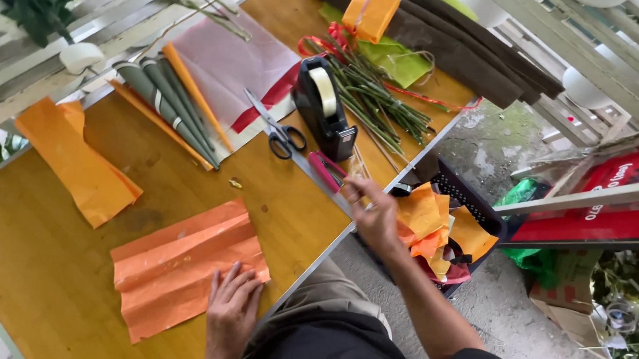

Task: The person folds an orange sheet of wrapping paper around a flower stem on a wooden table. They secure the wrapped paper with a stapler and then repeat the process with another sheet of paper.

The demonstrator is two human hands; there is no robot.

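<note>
My left hand point(231, 312) lies flat, fingers apart, on the near corner of a creased orange paper sheet point(182, 263) on the wooden table point(40, 276). My right hand point(375, 213) hovers at the table's right edge, fingers pinched together just below a pink-handled tool point(326, 170). Whether it holds anything I cannot tell. Black-handled scissors point(277, 128) and a black tape dispenser point(325, 105) lie a little beyond it.
A dark basket point(474, 202) of orange and yellow paper scraps stands on the ground beside the table. Green stems point(379, 104), rolled green and orange paper cones point(168, 103), a pink sheet point(231, 63) and another orange sheet point(79, 167) lie across the table.
</note>
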